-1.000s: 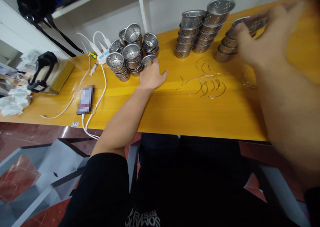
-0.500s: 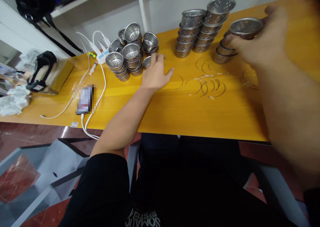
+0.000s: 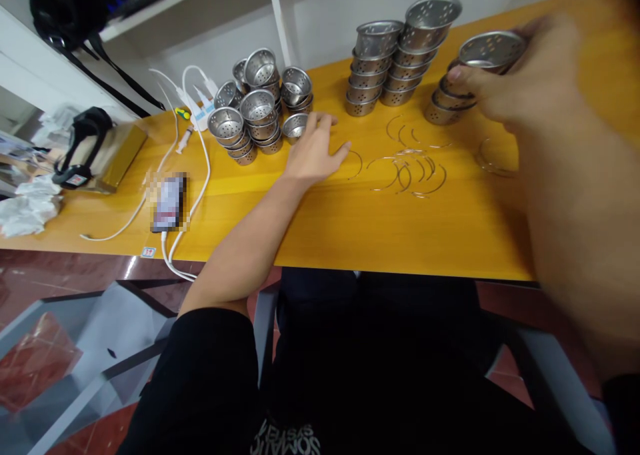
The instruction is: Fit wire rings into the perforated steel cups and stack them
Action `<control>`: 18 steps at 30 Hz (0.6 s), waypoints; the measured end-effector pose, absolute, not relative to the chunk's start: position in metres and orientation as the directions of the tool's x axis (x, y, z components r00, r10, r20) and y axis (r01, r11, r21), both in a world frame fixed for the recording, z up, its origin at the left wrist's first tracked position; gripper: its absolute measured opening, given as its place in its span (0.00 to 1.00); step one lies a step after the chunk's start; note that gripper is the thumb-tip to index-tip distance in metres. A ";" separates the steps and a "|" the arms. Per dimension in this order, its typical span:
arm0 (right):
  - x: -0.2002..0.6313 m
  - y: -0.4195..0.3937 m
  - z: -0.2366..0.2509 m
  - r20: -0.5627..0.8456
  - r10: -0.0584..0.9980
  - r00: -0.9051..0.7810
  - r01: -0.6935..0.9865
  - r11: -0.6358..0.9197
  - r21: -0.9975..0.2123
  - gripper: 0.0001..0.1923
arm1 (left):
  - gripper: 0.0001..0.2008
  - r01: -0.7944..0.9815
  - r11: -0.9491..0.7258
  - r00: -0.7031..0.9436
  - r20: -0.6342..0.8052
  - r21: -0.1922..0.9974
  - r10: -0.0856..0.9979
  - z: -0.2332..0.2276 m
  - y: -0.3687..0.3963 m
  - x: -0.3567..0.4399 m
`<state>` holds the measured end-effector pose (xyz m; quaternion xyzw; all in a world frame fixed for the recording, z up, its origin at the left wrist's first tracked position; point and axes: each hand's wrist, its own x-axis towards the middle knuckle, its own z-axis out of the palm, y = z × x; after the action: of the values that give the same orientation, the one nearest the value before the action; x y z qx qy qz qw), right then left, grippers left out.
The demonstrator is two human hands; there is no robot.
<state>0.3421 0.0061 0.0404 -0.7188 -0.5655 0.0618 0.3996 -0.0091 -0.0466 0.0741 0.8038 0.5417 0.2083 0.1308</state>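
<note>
My right hand (image 3: 540, 85) grips a perforated metal cup (image 3: 487, 55) by its sides, thumb at the near left and fingers round the far right. This cup is at the top of a short stack of like cups (image 3: 445, 111); whether it is fully seated there I cannot tell. Low over the table, my left hand (image 3: 316, 149) has its fingers apart and holds nothing. Just beyond its fingertips is a low perforated cup (image 3: 294, 128), partly covered by the hand. Several thin curved wire pieces (image 3: 413, 168) lie between the two hands.
Two tall cup stacks (image 3: 367, 75) stand at the back middle. A cluster of stacked cups (image 3: 260, 111) is left of them. Further left are a phone (image 3: 169, 203), white cables (image 3: 207, 168), a power strip (image 3: 203, 113), a syringe (image 3: 185, 140) and a box (image 3: 120, 158).
The view has shifted slightly. My left hand has drawn a little away from the low cup, so more of it shows. My right hand keeps its grip on the upper cup.
</note>
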 end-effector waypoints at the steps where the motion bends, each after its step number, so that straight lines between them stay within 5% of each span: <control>1: 0.332 -0.002 0.049 0.316 0.864 0.393 0.727 -0.081 -0.682 0.57 | 0.24 0.812 -0.383 0.332 0.191 0.440 0.924 0.073 -0.046 -0.009; 10: 0.305 -0.024 0.071 0.393 0.841 0.371 0.732 -0.005 -0.681 0.47 | 0.23 0.779 -0.425 0.366 0.215 0.462 0.905 0.067 -0.042 -0.009; 15: 0.310 -0.025 0.065 0.671 0.718 0.187 0.823 0.259 -0.506 0.52 | 0.28 0.719 -0.481 0.397 0.273 0.502 0.877 0.066 -0.039 -0.011; 18: 0.290 -0.037 0.077 0.704 0.709 0.031 0.849 0.354 -0.393 0.49 | 0.35 0.674 -0.542 0.450 0.303 0.502 0.840 0.067 -0.041 -0.012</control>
<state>0.2905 -0.0369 0.0766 -0.5630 -0.6918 -0.0785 0.4453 -0.0119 -0.0414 0.0667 0.8370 0.4522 0.2653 0.1565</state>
